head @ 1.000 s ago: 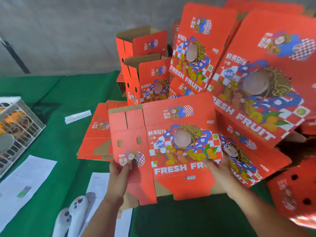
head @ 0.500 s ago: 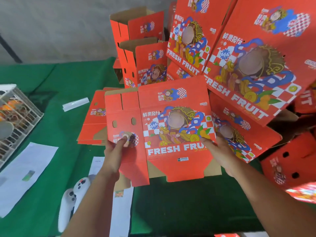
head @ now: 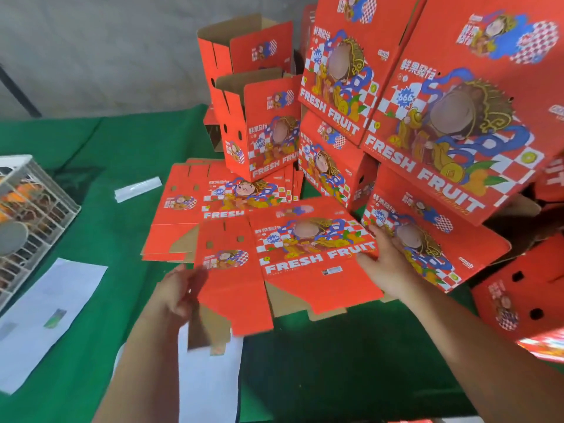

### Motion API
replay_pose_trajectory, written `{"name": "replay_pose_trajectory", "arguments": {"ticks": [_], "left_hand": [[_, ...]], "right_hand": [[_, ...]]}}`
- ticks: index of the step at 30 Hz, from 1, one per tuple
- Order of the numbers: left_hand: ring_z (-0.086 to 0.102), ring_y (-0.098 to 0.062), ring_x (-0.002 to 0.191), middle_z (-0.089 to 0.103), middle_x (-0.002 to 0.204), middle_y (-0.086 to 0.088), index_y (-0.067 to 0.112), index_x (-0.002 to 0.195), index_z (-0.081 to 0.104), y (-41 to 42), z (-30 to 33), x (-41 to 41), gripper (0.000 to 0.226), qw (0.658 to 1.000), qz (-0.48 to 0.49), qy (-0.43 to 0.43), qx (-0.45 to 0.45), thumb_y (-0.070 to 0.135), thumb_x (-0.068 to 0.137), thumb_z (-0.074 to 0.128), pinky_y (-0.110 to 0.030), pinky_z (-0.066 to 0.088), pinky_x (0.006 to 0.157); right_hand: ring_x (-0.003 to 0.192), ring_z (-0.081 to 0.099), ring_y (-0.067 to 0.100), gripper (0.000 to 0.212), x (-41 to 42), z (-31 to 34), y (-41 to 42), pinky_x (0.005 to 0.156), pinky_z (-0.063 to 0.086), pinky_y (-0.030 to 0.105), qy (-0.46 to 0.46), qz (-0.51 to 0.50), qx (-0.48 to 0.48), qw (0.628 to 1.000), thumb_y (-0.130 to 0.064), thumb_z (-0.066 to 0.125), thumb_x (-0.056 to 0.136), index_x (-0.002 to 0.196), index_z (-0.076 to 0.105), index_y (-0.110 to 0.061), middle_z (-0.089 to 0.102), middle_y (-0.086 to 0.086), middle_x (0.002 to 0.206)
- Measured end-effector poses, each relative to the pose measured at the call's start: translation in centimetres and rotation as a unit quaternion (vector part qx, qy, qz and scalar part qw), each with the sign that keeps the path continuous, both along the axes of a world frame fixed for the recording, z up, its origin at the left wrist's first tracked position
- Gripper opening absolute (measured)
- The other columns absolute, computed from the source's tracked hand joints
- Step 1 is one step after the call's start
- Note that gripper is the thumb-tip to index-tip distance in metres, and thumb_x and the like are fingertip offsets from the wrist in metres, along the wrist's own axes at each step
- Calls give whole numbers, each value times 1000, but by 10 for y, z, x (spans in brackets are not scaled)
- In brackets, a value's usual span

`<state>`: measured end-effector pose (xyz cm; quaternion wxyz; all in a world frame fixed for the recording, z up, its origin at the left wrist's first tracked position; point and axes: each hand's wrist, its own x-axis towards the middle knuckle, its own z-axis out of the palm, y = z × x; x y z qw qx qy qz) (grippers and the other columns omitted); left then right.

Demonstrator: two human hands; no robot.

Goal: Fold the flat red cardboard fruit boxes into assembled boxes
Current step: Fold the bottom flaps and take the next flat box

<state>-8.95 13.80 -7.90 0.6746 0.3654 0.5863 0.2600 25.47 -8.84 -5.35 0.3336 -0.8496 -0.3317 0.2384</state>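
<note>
Spanning both hands, flat box (head: 293,261), right grip (head: 386,264) pinching its edge, left grip (head: 177,294) blurred, hold unclear.

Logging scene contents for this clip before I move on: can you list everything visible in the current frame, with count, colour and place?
flat box in hand: one, red, centre foreground, held off the table
flat box stack: several, exact count unclear, red, on the cloth behind the held one
assembled boxes: two clearly open-topped, red with brown insides, centre back
box pile: many, red, right side, leaning and stacked
tablecloth: one, green, covers the table
crate: one, white wire, left edge, orange contents
paper sheets: two, white, lower left and under the forearms
white strip: one, left of the flat stack
left hand: blurred, at the held box's left flap
right hand: holds the box's right edge
</note>
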Motion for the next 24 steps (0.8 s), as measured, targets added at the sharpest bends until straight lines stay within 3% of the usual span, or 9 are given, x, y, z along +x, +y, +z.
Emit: {"name": "replay_pose_trajectory", "arguments": {"ticks": [3, 6, 8, 10, 13, 16, 19, 21, 24], "left_hand": [[70, 4, 59, 78, 86, 8, 25, 131, 58, 9, 16, -10, 35, 997, -15, 9, 71, 7, 101, 59, -19, 58, 54], [75, -11, 81, 75, 123, 3, 23, 131, 67, 1, 31, -10, 32, 984, -26, -161, 69, 33, 105, 52, -27, 58, 58], [71, -22, 85, 63, 143, -9, 22, 122, 68, -5, 39, -4, 37, 963, 4, -261, 64, 42, 105, 42, -28, 54, 62], [71, -23, 90, 59, 147, -13, 20, 120, 67, -12, 47, 7, 44, 960, 17, -256, 111, 48, 106, 37, -27, 54, 64], [61, -29, 129, 59, 149, -9, 19, 129, 70, -17, 52, 25, 57, 955, 2, -226, 190, 53, 108, 29, -42, 54, 89], [59, -21, 134, 60, 149, -2, 16, 149, 55, -20, 56, 40, 71, 958, -16, -209, 196, 64, 105, 28, -52, 39, 112], [39, -14, 151, 45, 161, 6, 29, 158, 41, -39, 67, 66, 89, 953, -165, -119, 223, 85, 92, 21, -50, 23, 126], [22, -9, 157, 32, 168, 10, 33, 163, 29, -62, 71, 90, 92, 938, -239, -97, 231, 88, 90, 18, -45, 14, 129], [20, 9, 152, 25, 165, 30, 41, 162, 22, -80, 68, 107, 96, 939, -205, -112, 251, 93, 83, 36, -34, 18, 128]], "right_hand": [[127, 59, 37, 51, 8, 15, 5, 105, 50, 49, 17, -11, -35, 999, -23, 66, 98, 146, 54, -17, 54, 21, 144], [101, 74, 30, 28, 24, 46, 1, 84, 62, 40, 219, -58, 43, 973, -21, 65, 98, 125, 69, -14, 69, 18, 130], [71, 77, 19, 21, 36, 61, -7, 54, 60, 26, 396, -99, 163, 898, -21, 60, 99, 116, 71, -14, 73, 13, 123], [72, 77, 16, 31, 45, 65, -13, 52, 58, 23, 457, -134, 261, 839, -21, 53, 101, 125, 67, -8, 76, 10, 120], [91, 71, 16, 49, 32, 63, -16, 78, 55, 29, 409, -144, 320, 842, -26, 40, 106, 142, 56, 3, 77, 4, 108], [132, 57, 34, 62, 26, 52, -21, 116, 36, 48, 370, -151, 363, 842, -38, 28, 109, 144, 54, 6, 63, 22, 137], [138, 55, 31, 72, 6, 60, -11, 112, 42, 47, 402, -103, 347, 841, -65, 33, 103, 139, 62, -10, 67, 13, 137], [131, 60, 6, 87, -16, 69, 4, 103, 49, 29, 349, -43, 317, 881, -79, 59, 85, 145, 55, -16, 64, 3, 143], [116, 53, -25, 61, -32, 65, 16, 94, 41, 6, 304, -8, 356, 884, -51, 53, 105, 159, 39, -24, 46, -2, 160]]}}
